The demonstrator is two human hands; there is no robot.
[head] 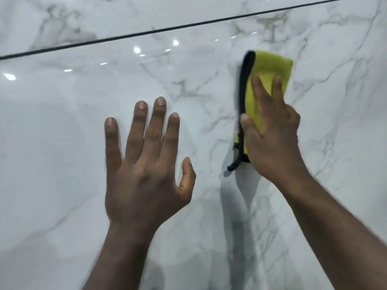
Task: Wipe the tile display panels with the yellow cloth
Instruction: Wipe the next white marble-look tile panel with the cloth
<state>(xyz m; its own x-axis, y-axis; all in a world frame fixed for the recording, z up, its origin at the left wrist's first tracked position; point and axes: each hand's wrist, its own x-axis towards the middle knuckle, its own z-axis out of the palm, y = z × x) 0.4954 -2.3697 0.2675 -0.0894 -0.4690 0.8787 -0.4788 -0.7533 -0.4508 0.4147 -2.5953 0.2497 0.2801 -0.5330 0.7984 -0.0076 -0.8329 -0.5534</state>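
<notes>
Your right hand presses the folded yellow cloth against the marble-look tile panel. Two fingers lie straight on the cloth and your thumb sits on its black edge. I cannot tell whether the other fingers clasp it. Your left hand lies spread and flat on the same panel, well left of the cloth, holding nothing. A dark seam runs across at the far side, with another panel beyond it. You seem to be mid-wipe on the right part of the near panel. The next stroke calls for even pressure and overlapping passes toward the seam, and your left hand must move when the cloth comes that way.
</notes>
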